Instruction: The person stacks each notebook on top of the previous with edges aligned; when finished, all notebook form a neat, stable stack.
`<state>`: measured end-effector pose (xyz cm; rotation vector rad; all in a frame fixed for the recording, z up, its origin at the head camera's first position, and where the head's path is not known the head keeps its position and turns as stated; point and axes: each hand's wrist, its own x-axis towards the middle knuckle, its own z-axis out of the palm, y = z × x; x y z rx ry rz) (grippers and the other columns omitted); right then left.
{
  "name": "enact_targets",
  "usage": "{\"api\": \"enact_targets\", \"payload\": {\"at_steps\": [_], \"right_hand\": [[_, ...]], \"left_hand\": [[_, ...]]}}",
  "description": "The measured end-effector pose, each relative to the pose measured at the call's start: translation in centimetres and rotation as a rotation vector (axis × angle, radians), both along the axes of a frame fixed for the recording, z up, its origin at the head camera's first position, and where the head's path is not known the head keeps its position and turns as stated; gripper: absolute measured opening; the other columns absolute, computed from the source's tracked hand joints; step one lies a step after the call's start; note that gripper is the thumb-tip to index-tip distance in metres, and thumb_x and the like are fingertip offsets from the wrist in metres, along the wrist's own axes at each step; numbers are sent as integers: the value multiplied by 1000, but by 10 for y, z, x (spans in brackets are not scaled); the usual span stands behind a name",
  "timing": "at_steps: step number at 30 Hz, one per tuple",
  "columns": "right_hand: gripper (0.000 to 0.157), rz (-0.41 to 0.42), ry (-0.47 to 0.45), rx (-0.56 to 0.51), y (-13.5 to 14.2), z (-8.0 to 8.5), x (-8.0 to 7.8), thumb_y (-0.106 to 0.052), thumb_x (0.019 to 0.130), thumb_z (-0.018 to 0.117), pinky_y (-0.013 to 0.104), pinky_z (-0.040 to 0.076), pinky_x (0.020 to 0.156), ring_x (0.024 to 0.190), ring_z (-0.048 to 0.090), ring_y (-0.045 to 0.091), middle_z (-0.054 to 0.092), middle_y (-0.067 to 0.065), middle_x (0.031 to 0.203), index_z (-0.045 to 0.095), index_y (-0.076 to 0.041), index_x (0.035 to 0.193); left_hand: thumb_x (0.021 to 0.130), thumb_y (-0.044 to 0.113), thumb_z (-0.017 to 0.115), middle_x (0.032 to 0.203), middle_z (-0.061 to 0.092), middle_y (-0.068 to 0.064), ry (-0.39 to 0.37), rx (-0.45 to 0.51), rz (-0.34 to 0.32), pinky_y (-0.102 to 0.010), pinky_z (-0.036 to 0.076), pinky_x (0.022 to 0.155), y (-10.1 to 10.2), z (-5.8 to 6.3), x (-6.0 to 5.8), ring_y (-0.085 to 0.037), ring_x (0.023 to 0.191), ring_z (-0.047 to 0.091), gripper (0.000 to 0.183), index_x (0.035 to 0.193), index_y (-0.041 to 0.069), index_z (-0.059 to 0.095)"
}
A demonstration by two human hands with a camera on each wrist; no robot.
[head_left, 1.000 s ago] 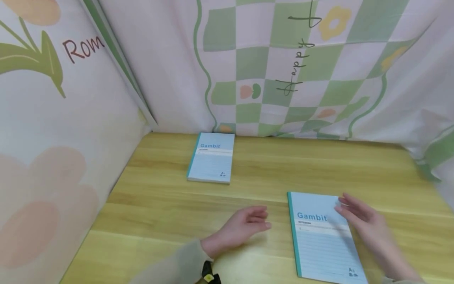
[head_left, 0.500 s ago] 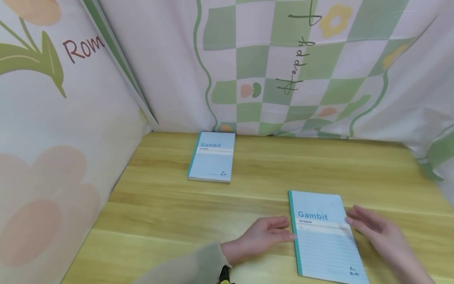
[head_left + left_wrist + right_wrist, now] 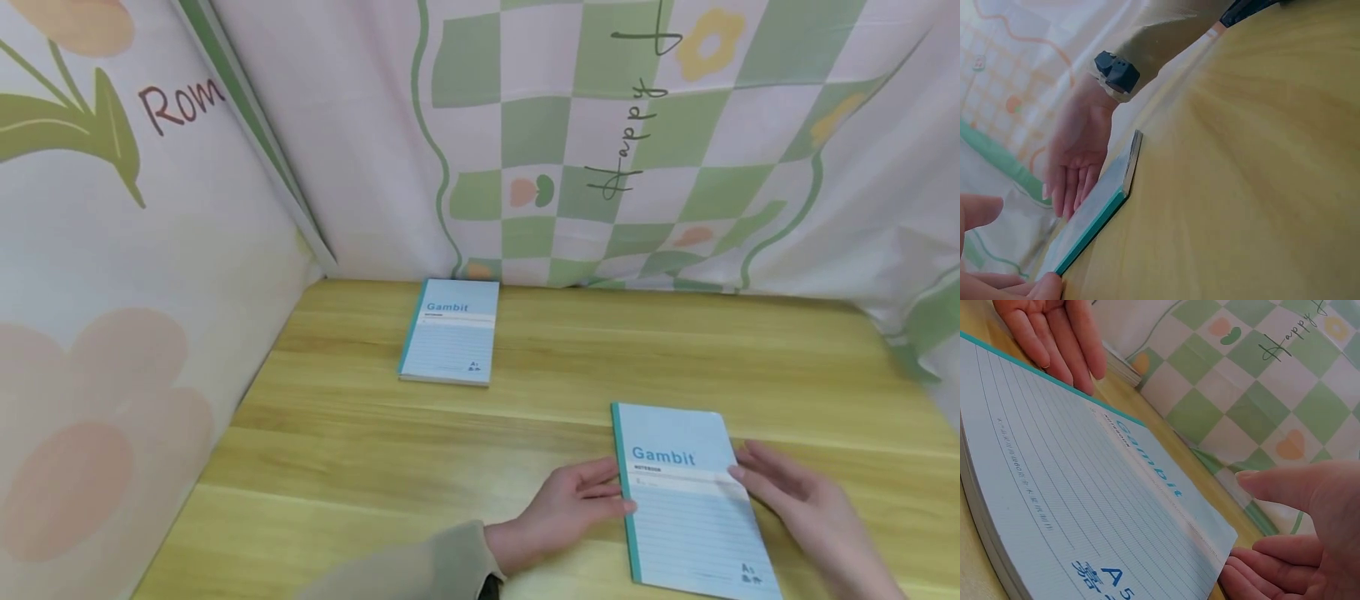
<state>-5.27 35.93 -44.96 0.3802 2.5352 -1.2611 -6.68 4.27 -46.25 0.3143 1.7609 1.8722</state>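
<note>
A light blue notebook [image 3: 690, 508] with a teal spine and the word Gambit lies flat at the front right of the table. My left hand [image 3: 566, 508] is at its spine, fingers extended, fingertips right at the edge and thumb raised over it. On the opposite long edge is my right hand [image 3: 806, 504], with relaxed fingers beside the notebook and the thumb near the cover's top. In the right wrist view the right thumb [image 3: 1279, 487] stands up off the cover [image 3: 1085, 469]. The left wrist view has the left fingertips [image 3: 1046, 289] against the teal spine [image 3: 1094, 230].
A second Gambit notebook [image 3: 450, 333] lies at the back left, close to the rear curtain [image 3: 592, 150]. A printed white curtain [image 3: 150, 275] borders the left side. Bare wood tabletop [image 3: 360, 433] spreads between the two notebooks and along the left.
My left hand has moved right up to the near notebook's spine. My right hand has slid down from the top right corner to the right edge. Both notebooks stay in place.
</note>
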Motion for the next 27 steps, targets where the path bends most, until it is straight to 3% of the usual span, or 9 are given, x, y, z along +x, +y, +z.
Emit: {"api": "enact_targets", "payload": {"at_steps": [2,6,7,8,11,14,17,18,27], "right_hand": [[88,-12,5,-28,0,-1,1,-59,99,57,47,30,115,144,32,33,37,12,157,21,-9,162],[88,-33,-3,-57,-1,-1,0,-60,99,57,46,26,118,146,28,33,35,7,157,21,-11,162],[89,-42,-8,-75,-1,-1,0,-60,98,57,58,21,117,147,26,35,35,4,157,20,-11,163],[90,-50,-9,-92,-1,-1,1,-60,98,58,68,17,112,147,25,32,36,1,157,19,-10,162],[90,-71,-13,-90,0,-2,2,-61,96,59,66,17,114,137,34,1,41,-15,151,22,-12,162],[89,-66,-6,-69,2,-3,4,-61,96,59,28,30,112,116,35,-18,45,-24,145,25,-12,162],[86,-53,12,-48,4,-4,5,-60,97,59,4,31,83,110,36,-22,47,-27,142,27,-13,162],[86,-50,18,-43,4,-5,6,-60,97,59,3,29,73,109,36,-23,48,-29,140,28,-12,161],[86,-70,4,-98,3,-5,6,-59,97,60,0,30,77,110,36,-24,47,-30,141,25,-14,162]], "left_hand": [[96,15,71,143,58,-5,2,-2,12,-20,51,92,1,0,1,-11,118,61,56,146,-1,51],[96,15,72,141,59,-4,2,-8,29,-20,51,92,3,1,2,-10,118,61,55,145,-1,53],[96,16,72,140,60,-3,0,-13,32,-20,51,92,4,2,2,-10,118,61,55,145,0,53],[96,16,72,140,60,-3,1,-19,35,-20,50,92,5,3,3,-10,119,60,55,145,0,53],[96,17,72,139,61,-2,8,-40,47,-20,49,94,7,6,4,-10,121,59,55,145,2,53],[96,16,73,141,59,-4,6,-35,60,-20,49,95,10,9,6,-11,122,58,57,146,1,52],[95,15,74,142,59,-3,-7,-42,65,-21,52,92,12,11,6,-11,118,61,59,147,2,51],[95,15,74,141,59,-2,-13,-43,70,-22,53,90,12,11,5,-10,116,62,59,148,2,50],[93,5,73,116,71,1,-40,-8,111,-22,55,84,23,2,-14,-7,97,67,50,140,-2,57]]}}
